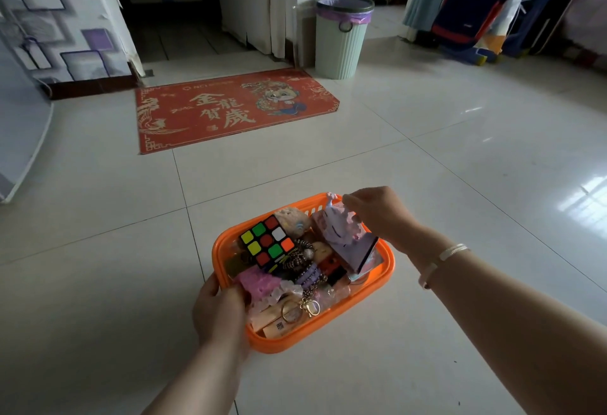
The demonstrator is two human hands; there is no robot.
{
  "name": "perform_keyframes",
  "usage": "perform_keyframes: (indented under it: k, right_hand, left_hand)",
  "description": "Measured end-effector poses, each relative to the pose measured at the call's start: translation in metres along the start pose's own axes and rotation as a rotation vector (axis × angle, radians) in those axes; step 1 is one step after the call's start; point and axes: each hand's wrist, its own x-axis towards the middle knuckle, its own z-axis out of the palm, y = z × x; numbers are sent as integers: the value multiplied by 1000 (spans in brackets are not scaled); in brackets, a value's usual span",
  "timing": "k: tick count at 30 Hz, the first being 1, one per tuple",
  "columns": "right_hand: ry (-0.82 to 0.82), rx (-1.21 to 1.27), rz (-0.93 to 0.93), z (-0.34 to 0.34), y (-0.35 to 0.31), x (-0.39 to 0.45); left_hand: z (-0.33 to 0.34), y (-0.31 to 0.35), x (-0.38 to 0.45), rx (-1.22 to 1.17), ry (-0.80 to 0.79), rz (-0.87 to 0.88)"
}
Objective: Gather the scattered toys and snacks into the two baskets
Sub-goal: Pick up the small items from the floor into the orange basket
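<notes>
An orange plastic basket is held above the tiled floor, full of toys. Inside lie a colourful puzzle cube, a pale purple figurine on a base, beaded bracelets, a pink crumpled piece and a key ring. My left hand grips the basket's near left rim, thumb over the edge. My right hand reaches in from the right and holds the top of the purple figurine with curled fingers. Only one basket is in view.
A red doormat with gold characters lies ahead on the floor. A pale green waste bin with a purple liner stands by the wall beyond it. Bags and hanging clothes fill the far right. A dark doorway opens at the back left.
</notes>
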Motion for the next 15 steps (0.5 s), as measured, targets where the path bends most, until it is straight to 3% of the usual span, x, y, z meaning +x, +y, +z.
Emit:
perform_keyframes:
  k: [4, 9, 15]
  right_hand:
    - [-19, 255, -44, 0, 20, -1]
    - [-438, 429, 157, -8, 35, 18]
    - [-385, 422, 135, -7, 34, 23]
  left_hand:
    - [3, 5, 1, 7, -1, -11]
    - [7, 9, 8, 17, -6, -7]
    - [13, 19, 22, 70, -21, 38]
